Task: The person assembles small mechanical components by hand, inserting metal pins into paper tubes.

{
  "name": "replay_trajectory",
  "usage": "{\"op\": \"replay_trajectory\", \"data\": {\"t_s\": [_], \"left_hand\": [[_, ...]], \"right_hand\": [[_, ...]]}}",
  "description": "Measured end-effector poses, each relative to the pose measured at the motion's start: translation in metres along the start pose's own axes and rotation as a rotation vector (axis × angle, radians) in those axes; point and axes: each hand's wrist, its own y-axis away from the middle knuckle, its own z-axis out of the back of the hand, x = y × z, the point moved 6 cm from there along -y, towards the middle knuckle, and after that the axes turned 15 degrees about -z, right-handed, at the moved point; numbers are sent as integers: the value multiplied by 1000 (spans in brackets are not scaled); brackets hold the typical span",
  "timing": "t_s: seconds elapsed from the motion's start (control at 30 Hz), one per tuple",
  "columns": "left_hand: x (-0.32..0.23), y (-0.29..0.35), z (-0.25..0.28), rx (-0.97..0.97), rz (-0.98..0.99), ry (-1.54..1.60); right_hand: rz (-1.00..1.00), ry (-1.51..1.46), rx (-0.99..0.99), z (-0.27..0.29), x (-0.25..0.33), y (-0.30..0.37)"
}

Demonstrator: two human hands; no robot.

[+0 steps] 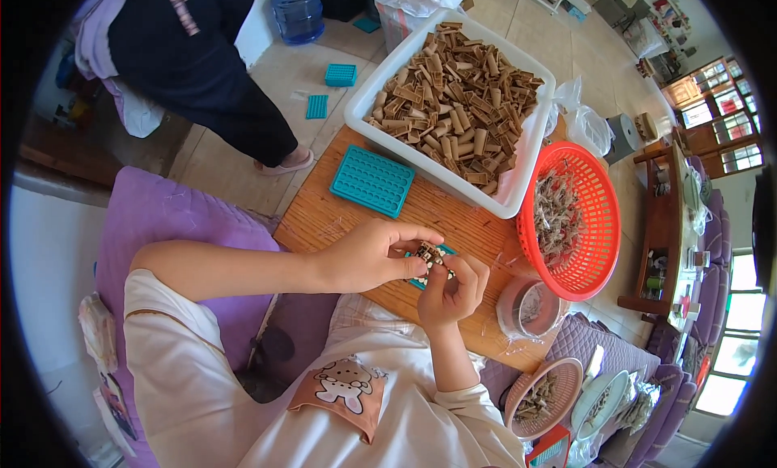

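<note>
Both my hands meet over the wooden table. My left hand (368,253) pinches a small brown-and-black piece with pale spots (429,253) between thumb and fingers. On its other side, the fingertips of my right hand (455,288) close on the same piece. What exactly it is, I cannot make out. Directly beneath my hands lies a teal tray (418,282), mostly hidden, with small whitish bits on it. A larger teal tray with rows of small hollows (372,180) rests farther off, beyond my left hand.
A white tub (437,170) heaped with brown trough-shaped pieces (453,104) stands at the far side. Right of it is a red basket (603,225) holding thin greyish pieces; nearer sits a round clear container (530,308). A person (218,79) stands at the far left.
</note>
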Motion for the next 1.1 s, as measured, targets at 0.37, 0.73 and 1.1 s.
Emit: {"op": "replay_trajectory", "data": {"t_s": [0.37,0.73,1.1], "left_hand": [[0,1,1,-16,5,-25],[5,2,4,-35,42,-54],[4,5,6,96,102,-518]], "right_hand": [[18,-23,-65,-4,-4,11],[-47,-45,3,-11,-5,8],[-251,-108,384,-16,-20,-1]]}}
